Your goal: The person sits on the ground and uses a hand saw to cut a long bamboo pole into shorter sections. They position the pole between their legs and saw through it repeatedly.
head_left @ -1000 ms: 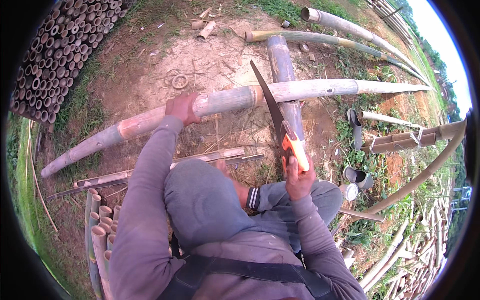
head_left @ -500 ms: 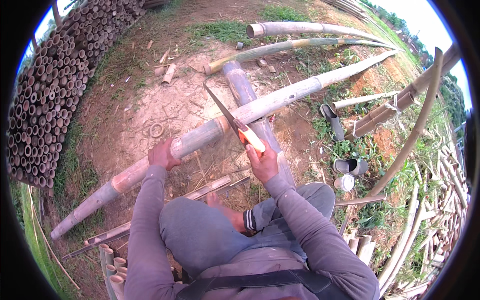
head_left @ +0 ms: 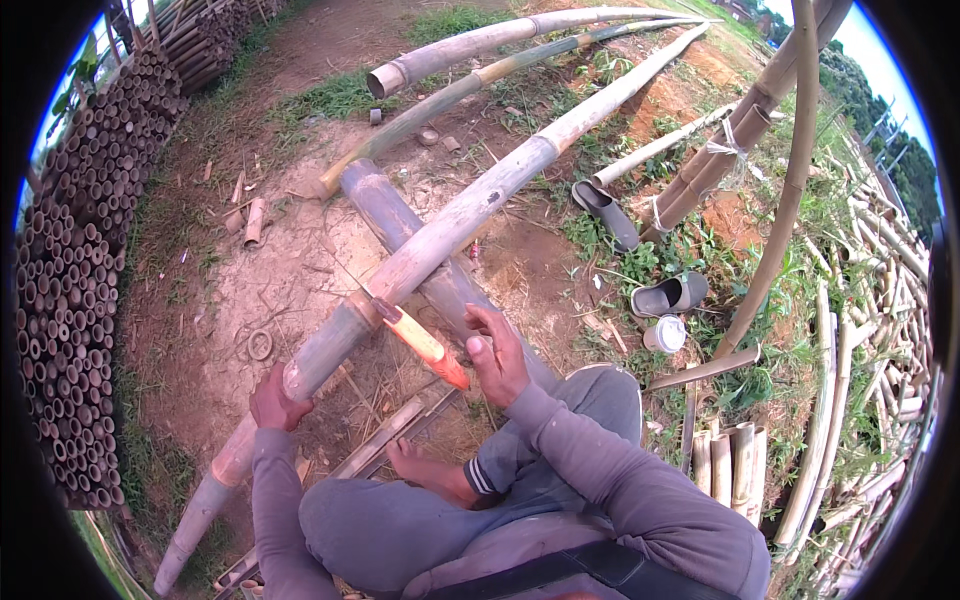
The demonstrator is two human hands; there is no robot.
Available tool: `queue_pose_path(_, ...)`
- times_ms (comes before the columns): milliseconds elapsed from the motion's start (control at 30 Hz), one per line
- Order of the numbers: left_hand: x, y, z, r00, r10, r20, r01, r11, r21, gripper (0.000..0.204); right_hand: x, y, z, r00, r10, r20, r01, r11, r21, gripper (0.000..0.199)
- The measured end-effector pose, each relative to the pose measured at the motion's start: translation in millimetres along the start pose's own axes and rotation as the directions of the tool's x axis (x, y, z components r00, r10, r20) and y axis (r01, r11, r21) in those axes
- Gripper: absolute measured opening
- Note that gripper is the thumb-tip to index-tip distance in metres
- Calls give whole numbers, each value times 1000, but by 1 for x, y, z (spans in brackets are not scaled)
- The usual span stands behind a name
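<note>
A long bamboo pole (head_left: 430,253) lies aslant before me, across a thicker bamboo log (head_left: 385,208) on the ground. My left hand (head_left: 277,400) is wrapped round the near part of the pole. A hand saw (head_left: 418,336) with an orange and yellow handle stands at the pole, near a joint. Its thin blade is seen almost edge-on, and how deep it sits in the bamboo I cannot tell. Just right of the handle's end is my right hand (head_left: 498,362), open with fingers and thumb apart, not touching the saw.
Stacked bamboo (head_left: 75,310) rises at the left. Two more poles (head_left: 500,40) lie at the far side. Grey clogs (head_left: 605,214) and a white lidded cup (head_left: 665,334) are at the right, beside tied bamboo (head_left: 705,165) and a leaning curved pole (head_left: 785,200). Split strips (head_left: 380,440) lie by my foot.
My right hand has let go of the saw handle and opened beside it. The saw stays at the pole. My left hand still grips the bamboo; the whole view has turned and shifted.
</note>
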State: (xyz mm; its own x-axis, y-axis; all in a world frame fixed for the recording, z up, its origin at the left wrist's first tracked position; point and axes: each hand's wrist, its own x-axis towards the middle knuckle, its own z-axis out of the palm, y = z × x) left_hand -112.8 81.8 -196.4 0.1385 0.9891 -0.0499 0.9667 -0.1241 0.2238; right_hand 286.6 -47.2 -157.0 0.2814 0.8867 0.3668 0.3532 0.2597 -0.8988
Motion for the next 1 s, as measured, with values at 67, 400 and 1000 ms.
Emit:
queue_pose_path(67,1,0,0,1000,-14,26,15,999,-34,86,7,10,0,992,117,-50,-114,992,59,54)
queue_pose_path(400,5,-8,6,1000,-1,27,2,998,-60,88,49,55,31,973,219,72,-216,975,-42,49)
queue_pose_path(1000,-93,50,-25,995,62,-84,-100,789,-607,82,-37,-16,-128,984,151,98,-82,858,-506,54)
